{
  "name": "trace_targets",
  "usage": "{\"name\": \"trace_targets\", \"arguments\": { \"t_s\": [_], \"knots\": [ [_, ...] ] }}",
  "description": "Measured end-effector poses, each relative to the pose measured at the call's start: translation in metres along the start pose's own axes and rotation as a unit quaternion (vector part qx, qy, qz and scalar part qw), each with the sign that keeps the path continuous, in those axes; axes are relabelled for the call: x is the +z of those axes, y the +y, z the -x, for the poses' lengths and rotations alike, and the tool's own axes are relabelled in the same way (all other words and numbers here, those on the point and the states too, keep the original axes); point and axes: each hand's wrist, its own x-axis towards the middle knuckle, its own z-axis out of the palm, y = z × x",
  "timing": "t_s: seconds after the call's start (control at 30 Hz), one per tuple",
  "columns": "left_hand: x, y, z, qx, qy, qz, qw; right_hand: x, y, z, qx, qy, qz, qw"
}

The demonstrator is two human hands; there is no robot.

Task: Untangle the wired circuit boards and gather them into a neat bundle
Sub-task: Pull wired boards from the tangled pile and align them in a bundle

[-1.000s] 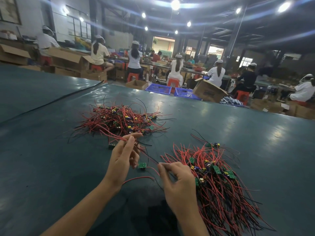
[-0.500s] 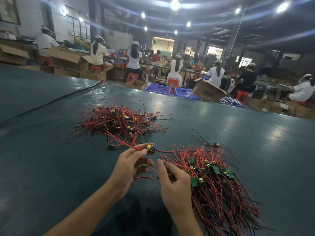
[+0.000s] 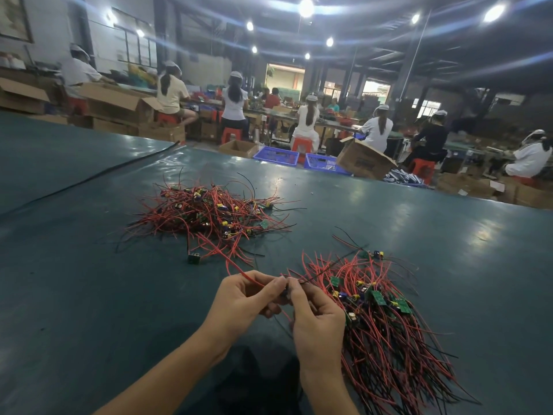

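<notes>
A tangled heap of wired circuit boards (image 3: 209, 214), red and black wires with small green boards, lies on the dark green table (image 3: 89, 295) ahead of me. To my right spreads a straighter bundle of wired boards (image 3: 386, 330). My left hand (image 3: 242, 298) pinches a red wire (image 3: 236, 266) that runs back to the tangled heap. My right hand (image 3: 317, 319) meets it fingertip to fingertip and pinches the small board and wires of the same piece, mostly hidden by the fingers. One loose dark component (image 3: 194, 258) lies between the heap and my hands.
A black cable (image 3: 89, 181) crosses the table at the far left. Beyond the far edge stand cardboard boxes (image 3: 365, 160) and blue crates (image 3: 276, 155), with several seated people working at benches.
Both hands have come together in front of me and lifted a little. The wired piece drawn out of the tangled heap is now held between both sets of fingertips.
</notes>
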Motion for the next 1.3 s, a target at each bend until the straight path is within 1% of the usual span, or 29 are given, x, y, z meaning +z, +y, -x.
{"name": "trace_targets", "arguments": {
  "t_s": [0.13, 0.2, 0.3, 0.4, 0.5, 0.57, 0.67, 0.73, 0.8, 0.87, 0.97, 1.03, 1.1, 1.13, 1.2, 1.3],
  "knots": [
    [0.003, 0.001, 0.002, -0.009, -0.021, -0.018, 1.000, -0.003, -0.002, -0.008, 0.092, 0.082, -0.058, 0.991],
    [0.003, 0.001, 0.002, -0.011, -0.022, -0.017, 1.000, -0.010, -0.005, -0.016, 0.121, 0.097, -0.109, 0.982],
    [-0.003, 0.002, 0.000, -0.018, -0.005, 0.001, 1.000, -0.018, -0.007, -0.021, 0.119, 0.073, -0.119, 0.983],
    [-0.004, 0.001, -0.002, -0.021, -0.001, 0.006, 1.000, -0.011, -0.004, -0.012, 0.101, 0.034, -0.059, 0.993],
    [-0.004, 0.000, -0.002, 0.005, -0.045, -0.057, 0.997, 0.000, -0.001, -0.003, 0.071, -0.024, -0.024, 0.997],
    [-0.004, -0.001, 0.000, 0.023, -0.060, -0.096, 0.993, -0.001, 0.000, -0.003, 0.088, -0.022, -0.018, 0.996],
    [-0.002, -0.001, 0.002, 0.033, -0.066, -0.117, 0.990, -0.006, 0.000, -0.009, 0.134, 0.018, -0.011, 0.991],
    [-0.002, 0.001, 0.002, 0.029, -0.068, -0.105, 0.992, -0.014, -0.003, -0.017, 0.165, 0.066, -0.049, 0.983],
    [-0.003, 0.005, 0.001, 0.023, -0.071, -0.092, 0.993, -0.024, -0.007, -0.025, 0.178, 0.107, -0.109, 0.972],
    [-0.006, 0.010, -0.001, 0.019, -0.079, -0.082, 0.993, -0.034, -0.012, -0.031, 0.175, 0.124, -0.167, 0.962],
    [-0.007, 0.014, -0.001, 0.017, -0.088, -0.068, 0.994, -0.042, -0.014, -0.033, 0.160, 0.142, -0.218, 0.952],
    [-0.008, 0.014, -0.001, 0.013, -0.078, -0.052, 0.995, -0.043, -0.014, -0.033, 0.154, 0.158, -0.229, 0.948],
    [-0.010, 0.013, -0.002, 0.009, -0.060, -0.040, 0.997, -0.040, -0.013, -0.031, 0.142, 0.167, -0.214, 0.952],
    [-0.011, 0.012, -0.002, 0.007, -0.049, -0.034, 0.998, -0.037, -0.012, -0.028, 0.137, 0.162, -0.195, 0.958],
    [-0.011, 0.010, -0.003, 0.003, -0.037, -0.026, 0.999, -0.027, -0.009, -0.022, 0.132, 0.126, -0.136, 0.974],
    [-0.009, 0.008, -0.003, 0.010, -0.059, -0.046, 0.997, -0.007, -0.003, -0.009, 0.117, 0.024, -0.034, 0.992]
  ]
}}
